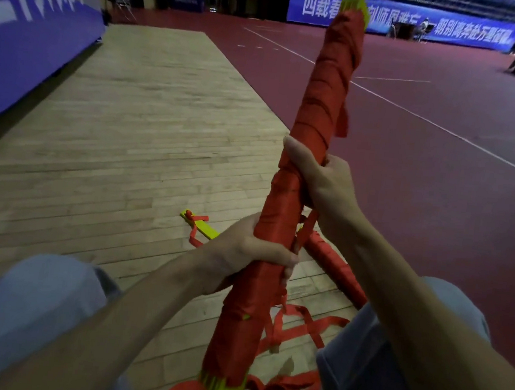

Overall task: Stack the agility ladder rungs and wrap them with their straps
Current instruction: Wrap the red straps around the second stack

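A long bundle of stacked yellow rungs (319, 106) stands nearly upright in front of me, wound along most of its length in red strap, with yellow ends showing at top and bottom. My left hand (250, 254) grips the bundle low down. My right hand (318, 182) grips it higher, thumb pointing up along the wrap. Loose red strap (290, 385) trails from the bundle onto the floor by its lower end. A single yellow rung (200, 225) with a red strap lies on the wooden floor beyond my left hand.
A second red-wrapped bundle (337, 270) lies on the floor under my right forearm. My knees in blue trousers (38, 302) frame the bottom. A blue banner wall (27, 43) runs along the left; dark red court floor (432, 118) spreads right.
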`<state>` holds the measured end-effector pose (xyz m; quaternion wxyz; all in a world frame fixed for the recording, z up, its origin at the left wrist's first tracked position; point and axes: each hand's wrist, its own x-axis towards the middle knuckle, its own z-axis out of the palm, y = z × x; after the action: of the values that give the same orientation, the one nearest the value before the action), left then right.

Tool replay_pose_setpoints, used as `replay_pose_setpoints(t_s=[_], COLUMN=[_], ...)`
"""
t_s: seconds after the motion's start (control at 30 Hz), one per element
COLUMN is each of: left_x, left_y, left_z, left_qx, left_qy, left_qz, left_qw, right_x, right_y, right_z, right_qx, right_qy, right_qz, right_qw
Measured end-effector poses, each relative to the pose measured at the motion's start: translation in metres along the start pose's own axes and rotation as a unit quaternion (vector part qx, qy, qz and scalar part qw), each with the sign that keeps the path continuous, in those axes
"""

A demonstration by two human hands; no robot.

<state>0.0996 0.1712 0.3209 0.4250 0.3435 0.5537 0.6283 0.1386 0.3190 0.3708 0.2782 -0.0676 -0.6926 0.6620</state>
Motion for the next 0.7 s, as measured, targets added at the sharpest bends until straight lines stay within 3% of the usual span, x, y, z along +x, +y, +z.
replay_pose_setpoints(t_s=[0.07, 0.13, 0.3, 0.37, 0.47, 0.6, 0.7], left_x=[0.007, 0.012, 0.018, 0.017, 0.012, 0.001, -0.005], left_y=[-0.007, -0.017, -0.035, -0.032, -0.019, -0.003, -0.001], left_z=[0.005, 0.01, 0.009, 0.005, 0.001, -0.013, -0.022], left_qx=[0.072, 0.115, 0.257, 0.246, 0.125, 0.001, -0.091], left_qy=[0.153, 0.245, 0.338, 0.352, 0.316, 0.184, 0.053], left_qz=[-0.004, -0.012, 0.012, 0.022, 0.029, 0.019, 0.022], left_qw=[0.986, 0.963, 0.905, 0.903, 0.94, 0.983, 0.994], right_x=[0.003, 0.006, 0.006, 0.006, 0.006, 0.006, 0.006], right_y=[0.007, 0.016, 0.031, 0.03, 0.025, 0.018, 0.018], right_z=[-0.001, 0.0, 0.009, 0.011, 0.012, 0.005, 0.001], right_qx=[-0.023, -0.061, -0.118, -0.164, -0.23, -0.251, -0.186], right_qy=[0.048, 0.066, 0.049, 0.029, 0.006, -0.041, -0.108], right_qz=[0.006, 0.025, 0.031, -0.002, -0.058, -0.117, -0.061], right_qw=[0.999, 0.996, 0.991, 0.986, 0.971, 0.96, 0.975])
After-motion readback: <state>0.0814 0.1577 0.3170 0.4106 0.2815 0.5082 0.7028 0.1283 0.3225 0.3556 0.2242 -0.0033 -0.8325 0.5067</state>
